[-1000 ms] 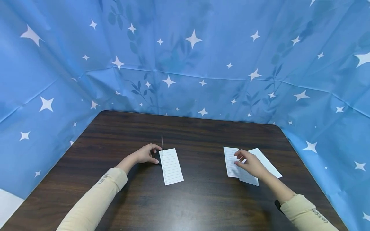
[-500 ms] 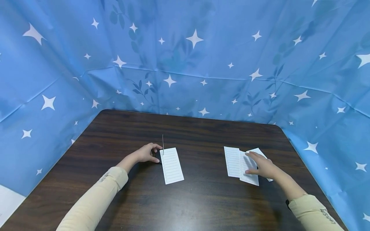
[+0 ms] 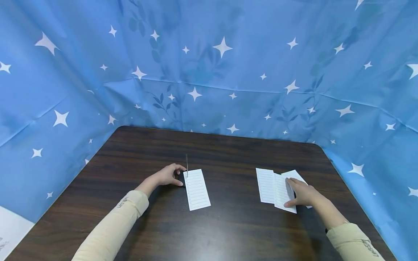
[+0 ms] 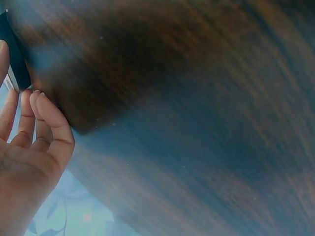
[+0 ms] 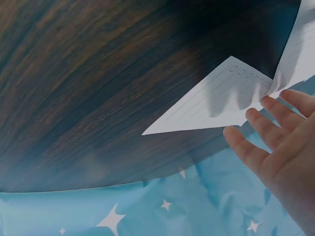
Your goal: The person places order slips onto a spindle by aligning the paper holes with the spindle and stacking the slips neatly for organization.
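Note:
On the left of the table my left hand grips the dark base of a paper spike, fingertips and thumb at its edge. The thin metal spike stands upright, and a lined white slip lies over the base with the spike at its top end. At the right, my right hand is down over a lined slip, fingers and thumb spread apart at its right edge. To its left, partly overlapped, is another lined slip. A third slip lies partly hidden under the hand.
The dark wood-grain table has rounded far corners. Behind and beside it hangs a blue curtain with white stars. A white surface shows beyond the table at the lower left.
My right hand has moved right from above the slips and come down on the middle slip's right edge. My left hand stays at the spike's base. The head view has shifted slightly.

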